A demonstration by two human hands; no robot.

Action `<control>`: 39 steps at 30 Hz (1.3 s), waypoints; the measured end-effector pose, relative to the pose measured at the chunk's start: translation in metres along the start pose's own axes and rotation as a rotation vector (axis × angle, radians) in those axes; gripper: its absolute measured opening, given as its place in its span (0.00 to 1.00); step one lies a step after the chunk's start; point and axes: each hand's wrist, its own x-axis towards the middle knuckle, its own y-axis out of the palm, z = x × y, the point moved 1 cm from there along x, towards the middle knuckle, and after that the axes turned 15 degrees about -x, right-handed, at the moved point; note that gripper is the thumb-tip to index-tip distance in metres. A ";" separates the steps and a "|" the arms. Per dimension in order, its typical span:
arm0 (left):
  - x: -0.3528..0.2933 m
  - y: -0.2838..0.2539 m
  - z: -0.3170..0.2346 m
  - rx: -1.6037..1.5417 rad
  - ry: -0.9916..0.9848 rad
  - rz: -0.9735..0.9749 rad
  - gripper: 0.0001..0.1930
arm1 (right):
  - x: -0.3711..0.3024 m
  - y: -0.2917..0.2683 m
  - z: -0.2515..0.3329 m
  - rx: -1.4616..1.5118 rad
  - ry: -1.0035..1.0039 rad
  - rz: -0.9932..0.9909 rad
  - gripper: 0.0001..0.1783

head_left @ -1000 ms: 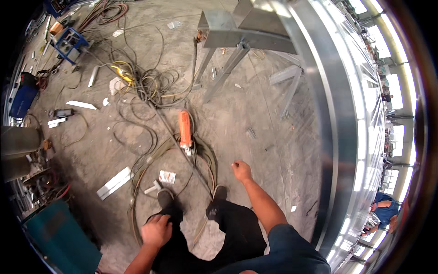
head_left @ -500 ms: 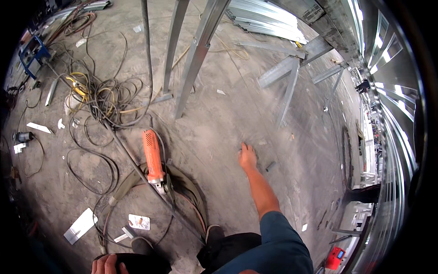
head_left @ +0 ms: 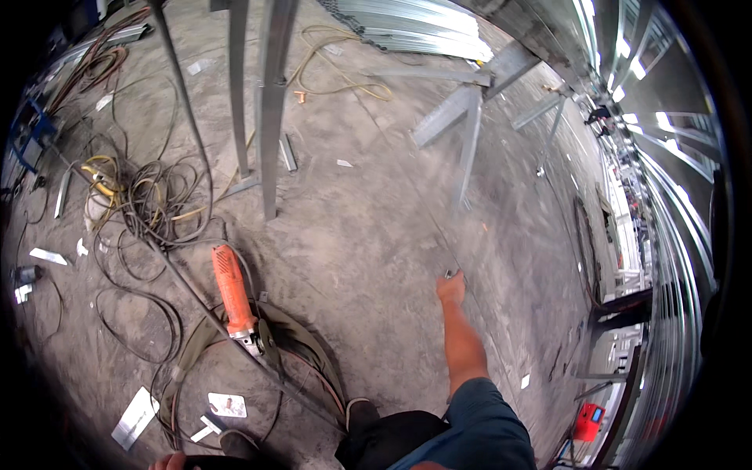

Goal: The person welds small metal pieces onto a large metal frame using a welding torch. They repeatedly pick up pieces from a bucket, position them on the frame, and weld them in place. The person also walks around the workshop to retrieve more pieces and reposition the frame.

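My right hand [head_left: 451, 290] reaches down to the concrete floor, its fingers closed on a short grey metal piece [head_left: 449, 274]. One end of the piece shows beyond the fingertips; its exact kind is too small to make out. At the lower left edge my left hand [head_left: 167, 462] shows only in part. Its fingers lie bent by my dark-clad knee, with nothing seen in them. An orange angle grinder [head_left: 232, 290] lies left of my right hand, its disc end over a coiled hose [head_left: 309, 341].
Tangled cables [head_left: 153, 196] spread across the left floor. Steel legs [head_left: 272, 141] stand ahead, a metal trestle [head_left: 470, 117] beyond them. Bundled metal profiles [head_left: 415, 27] lie at the back. White scraps [head_left: 135, 417] are near my feet; a red device [head_left: 588, 421] stands lower right.
My right hand has moved right and closed on the short metal piece that lay on the floor beside it. The view has shifted, and less of my left hand shows.
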 end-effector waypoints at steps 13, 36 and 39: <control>0.042 -0.018 -0.003 -0.242 -0.261 0.083 0.14 | 0.016 -0.117 0.040 1.112 0.125 0.343 0.33; 0.116 0.072 -0.080 0.012 -0.594 0.271 0.22 | 0.298 -0.062 0.013 -0.164 -0.390 -0.039 0.21; 0.121 0.072 -0.086 0.017 -0.622 0.272 0.21 | 0.277 -0.055 -0.006 -0.079 -0.285 -0.022 0.16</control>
